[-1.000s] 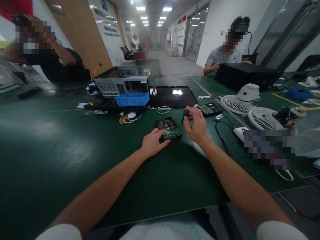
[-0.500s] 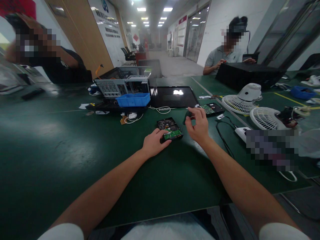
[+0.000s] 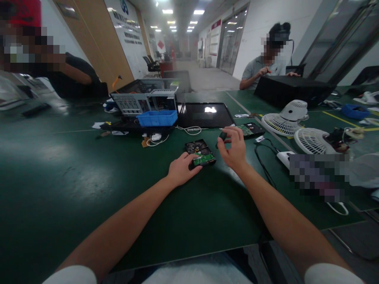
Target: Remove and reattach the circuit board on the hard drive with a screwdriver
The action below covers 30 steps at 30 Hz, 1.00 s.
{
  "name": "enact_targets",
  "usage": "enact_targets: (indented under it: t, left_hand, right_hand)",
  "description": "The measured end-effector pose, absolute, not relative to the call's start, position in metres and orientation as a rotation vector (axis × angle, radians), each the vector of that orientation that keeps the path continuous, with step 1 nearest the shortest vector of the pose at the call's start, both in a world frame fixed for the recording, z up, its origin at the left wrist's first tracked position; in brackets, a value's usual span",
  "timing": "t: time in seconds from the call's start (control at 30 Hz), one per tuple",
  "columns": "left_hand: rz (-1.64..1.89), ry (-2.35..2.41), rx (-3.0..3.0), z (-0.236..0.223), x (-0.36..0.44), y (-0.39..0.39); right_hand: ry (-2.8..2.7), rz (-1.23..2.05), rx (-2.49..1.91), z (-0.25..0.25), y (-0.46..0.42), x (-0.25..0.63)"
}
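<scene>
Green circuitry faces upward on the hard drive (image 3: 201,151), which lies flat on the table (image 3: 154,221) between the two hands, probably so that both can reach it without stretching. The left hand (image 3: 180,169) grips its near left corner, fingers over the top and thumb along the near edge, a hold that seems meant to stop it sliding or turning. The right hand (image 3: 233,148) is bent narrow, thumb and fingertips pinching the dark handle of a small tool (image 3: 222,137) (a screwdriver, by the look of it) just above the drive's right side. Its thin shaft points down toward that edge, though whether the tip touches is too fine to tell; the fingertip grip would suit twisting more than pushing. A second drive (image 3: 253,129) rests beyond the right hand, out of its way. Farther back, a blue bin (image 3: 157,119) stands before an opened computer case (image 3: 130,103), within arm's reach, perhaps for small parts, and a glossy black panel (image 3: 205,114) lies flat just beside it.
</scene>
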<state>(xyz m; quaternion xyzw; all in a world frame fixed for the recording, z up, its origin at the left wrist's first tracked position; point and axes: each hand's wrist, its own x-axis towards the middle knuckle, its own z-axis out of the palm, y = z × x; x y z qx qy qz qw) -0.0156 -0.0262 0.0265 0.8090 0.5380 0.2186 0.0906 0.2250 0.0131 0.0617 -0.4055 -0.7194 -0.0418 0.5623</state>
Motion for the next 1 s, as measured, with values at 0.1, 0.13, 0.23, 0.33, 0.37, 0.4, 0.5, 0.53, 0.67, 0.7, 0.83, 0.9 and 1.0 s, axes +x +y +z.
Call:
enact_targets:
  t: [0.1, 0.13, 0.23, 0.33, 0.37, 0.4, 0.5, 0.53, 0.67, 0.7, 0.83, 0.9, 1.0]
  left_hand:
    - [0.652, 1.596, 2.407, 0.0256, -0.0156, -0.0258]
    - [0.65, 1.597, 2.404, 0.0252, -0.0154, -0.0257]
    - [0.638, 1.61, 2.39, 0.0249, -0.0148, -0.0255]
    - [0.628, 1.612, 2.387, 0.0254, -0.0145, -0.0257]
    - [0.628, 1.611, 2.389, 0.0258, -0.0146, -0.0258]
    - [0.628, 1.61, 2.391, 0.0261, -0.0147, -0.0258]
    - [0.633, 1.607, 2.4, 0.027, -0.0154, -0.0258]
    - [0.632, 1.603, 2.401, 0.0272, -0.0156, -0.0258]
    - [0.621, 1.603, 2.391, 0.0273, -0.0159, -0.0258]
    - [0.62, 1.607, 2.388, 0.0273, -0.0158, -0.0258]
    - [0.628, 1.606, 2.39, 0.0279, -0.0155, -0.0263]
    - [0.622, 1.609, 2.388, 0.0286, -0.0153, -0.0264]
    - [0.606, 1.612, 2.379, 0.0293, -0.0152, -0.0264]
  right_hand:
    - [-1.718, -0.09, -0.92, 0.0589, 0.015, 0.2255]
    - [-1.717, -0.083, -0.923, 0.0575, 0.016, 0.2256]
    - [-1.691, -0.091, -0.978, 0.0543, 0.0184, 0.2261]
    - [-1.672, -0.148, -1.017, 0.0548, 0.0184, 0.2269]
    - [-1.673, -0.16, -1.02, 0.0558, 0.0176, 0.2271]
    - [-1.679, -0.164, -1.017, 0.0571, 0.0167, 0.2271]
    - [-1.703, -0.151, -0.992, 0.0605, 0.0137, 0.2266]
    - [-1.711, -0.144, -0.983, 0.061, 0.0132, 0.2262]
    - [-1.685, -0.108, -0.993, 0.059, 0.0149, 0.225]
    - [-1.67, -0.101, -1.0, 0.0579, 0.016, 0.2249]
    - [-1.638, -0.083, -0.991, 0.0545, 0.0191, 0.2252]
    - [-1.648, -0.101, -0.982, 0.0546, 0.0189, 0.2258]
    - [-1.688, -0.144, -0.975, 0.0569, 0.0167, 0.2269]
